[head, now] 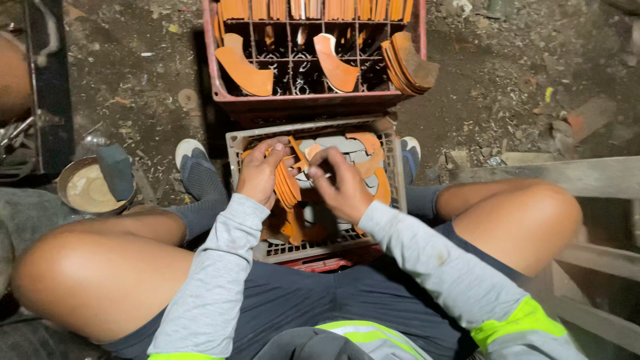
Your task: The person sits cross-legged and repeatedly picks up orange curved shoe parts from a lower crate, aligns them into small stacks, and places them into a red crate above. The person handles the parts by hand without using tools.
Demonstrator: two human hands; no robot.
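Gripping a stack of orange curved pieces (288, 187), left hand (259, 175) sat over grey crate (233, 143); right hand (343, 183) pinched one piece (298, 155); red crate (307, 103) at 12 o'clock.

Harsh frontal light, dark blurred edges

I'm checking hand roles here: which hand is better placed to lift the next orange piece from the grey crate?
Probably the right hand. It hovers over the loose orange curved pieces in the grey crate, while the left hand already grips a stack of orange pieces.
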